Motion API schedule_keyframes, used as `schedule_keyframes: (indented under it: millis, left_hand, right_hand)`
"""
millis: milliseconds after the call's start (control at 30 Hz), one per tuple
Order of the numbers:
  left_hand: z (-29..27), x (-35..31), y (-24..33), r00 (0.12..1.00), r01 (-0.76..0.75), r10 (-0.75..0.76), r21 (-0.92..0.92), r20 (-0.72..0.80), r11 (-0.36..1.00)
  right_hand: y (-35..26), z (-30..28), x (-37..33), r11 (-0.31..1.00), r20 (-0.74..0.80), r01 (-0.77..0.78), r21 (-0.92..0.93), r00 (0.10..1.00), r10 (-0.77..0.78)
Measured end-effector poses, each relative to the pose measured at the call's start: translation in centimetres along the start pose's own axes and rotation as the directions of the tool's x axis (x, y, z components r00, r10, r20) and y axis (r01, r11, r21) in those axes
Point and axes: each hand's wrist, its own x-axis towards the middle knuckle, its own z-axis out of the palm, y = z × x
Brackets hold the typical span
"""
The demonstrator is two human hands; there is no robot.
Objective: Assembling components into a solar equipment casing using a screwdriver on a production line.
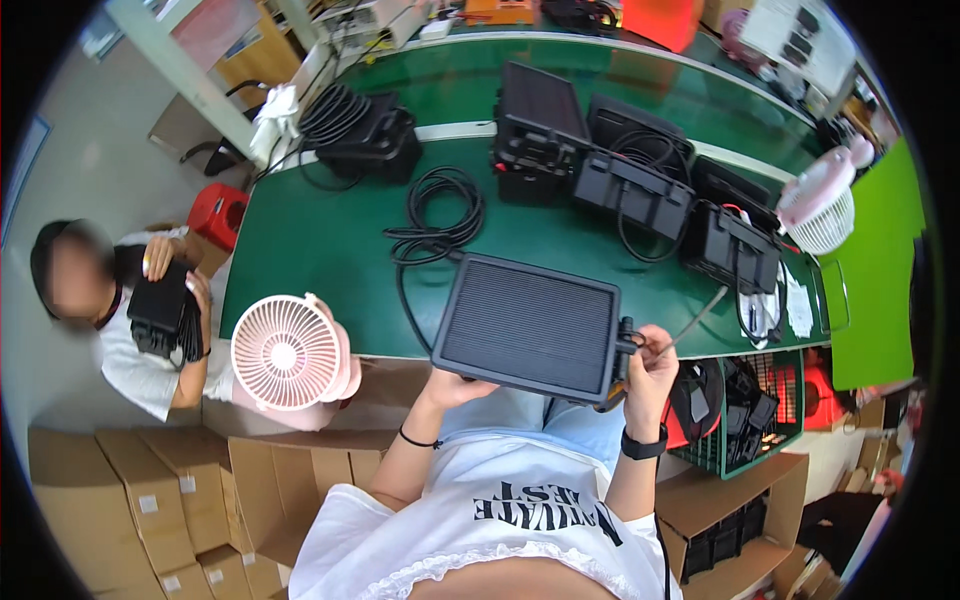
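Observation:
A black rectangular panel [528, 325] with a finely ribbed face is tilted over the table's front edge. My left hand [457, 388] grips its lower left edge from beneath; most of those fingers are hidden. At the panel's right edge is a small black bracket [628, 342]. Beside that bracket, my right hand [652, 368] is closed in a pinch around a thin grey rod [697, 320] that points up and to the right. Its exact kind is unclear. From the panel's left side a black cable [408, 300] runs to a loose coil [440, 215] on the table.
Black cases [540, 125] line the back right of the green table [310, 240]. Another case [375, 145] bears coiled cable. A pink fan [285, 352] stands near left; a co-worker [150, 310] holds a black case beyond it. A green crate [740, 410] and cardboard boxes [130, 490] flank me.

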Motion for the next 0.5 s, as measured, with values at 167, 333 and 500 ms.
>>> schedule_keyframes:
  millis: [167,333,500]
  left_hand:
    - [1.5,-1.3,-1.3,0.984,0.048,-0.027,-0.114,0.177,0.992]
    - [3.4,0.7,1.5,0.944,-0.328,0.314,0.362,0.099,0.873]
    - [4.0,2.2,1.8,0.910,-0.009,-0.044,-0.127,-0.412,0.992]
  right_hand:
    - [-0.2,0.7,0.7,0.992,-0.044,-0.056,0.113,0.997,0.061]
    - [-0.1,0.3,2.6,0.998,-0.059,-0.056,-0.025,0.997,0.054]
    - [0.5,-0.6,4.7,0.991,-0.092,-0.108,-0.073,0.991,0.101]
